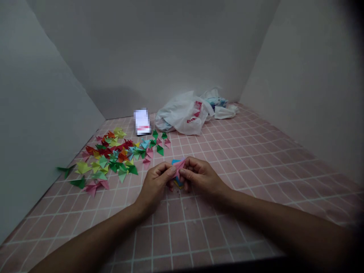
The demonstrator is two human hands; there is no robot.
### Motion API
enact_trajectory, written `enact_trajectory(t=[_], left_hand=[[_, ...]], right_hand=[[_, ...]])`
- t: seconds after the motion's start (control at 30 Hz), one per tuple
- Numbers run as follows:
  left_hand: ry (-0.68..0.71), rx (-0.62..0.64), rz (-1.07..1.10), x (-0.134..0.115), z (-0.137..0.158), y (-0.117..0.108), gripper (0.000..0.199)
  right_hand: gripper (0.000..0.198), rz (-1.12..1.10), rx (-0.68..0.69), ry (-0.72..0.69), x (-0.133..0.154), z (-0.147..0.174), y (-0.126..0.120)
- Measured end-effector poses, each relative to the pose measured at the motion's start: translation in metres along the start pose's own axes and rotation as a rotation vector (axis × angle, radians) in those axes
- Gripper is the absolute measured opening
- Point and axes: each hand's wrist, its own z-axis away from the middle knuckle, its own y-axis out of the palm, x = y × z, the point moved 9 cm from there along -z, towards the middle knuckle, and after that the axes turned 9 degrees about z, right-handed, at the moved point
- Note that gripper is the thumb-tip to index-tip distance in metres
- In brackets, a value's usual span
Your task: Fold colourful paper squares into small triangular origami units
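Between my two hands is a small folded piece of pink paper (178,167). My left hand (159,180) pinches its left side between thumb and fingers. On the other side, my right hand (200,174) grips the paper the same way, thumb on top. Beneath it, partly hidden by the fingers, blue paper (174,161) and a bit of yellow paper show near the tabletop. To the left lies a spread of folded paper birds in red, orange, yellow, green, blue and pink, among them a pink paper bird (95,186) near the front.
A lit phone (142,121), its screen blurred, leans upright at the back. Beside it is a crumpled white plastic bag (184,113) with red print, and more plastic packaging (217,101) behind. Grey walls enclose the pink checked table cover (256,159) on three sides.
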Motion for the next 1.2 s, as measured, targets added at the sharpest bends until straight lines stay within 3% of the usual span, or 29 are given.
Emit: enact_trajectory(t=[0.27,0.47,0.8,1.03,1.2], left_hand=[[-0.008,0.009,-0.058,-0.0021,0.0002,0.0004,0.022],[-0.031,-0.011,0.056,0.0011,-0.0006,0.0014,0.024],[-0.045,-0.021,0.019,0.0018,-0.0001,0.0003,0.022],[-0.052,0.014,-0.034,0.0021,0.001,0.0029,0.023],[-0.042,0.018,0.002,0.0021,-0.0009,0.0023,0.023]], right_hand=[[0.02,0.044,-0.015,0.016,0.0002,0.0013,-0.0007],[0.021,-0.003,0.041,-0.074,0.0066,-0.0002,0.001],[0.023,0.037,0.017,-0.049,0.006,0.0009,-0.002],[0.016,0.095,-0.079,-0.019,0.0049,0.0026,-0.0072],[0.018,0.052,-0.026,-0.036,0.0058,0.0022,-0.0046]])
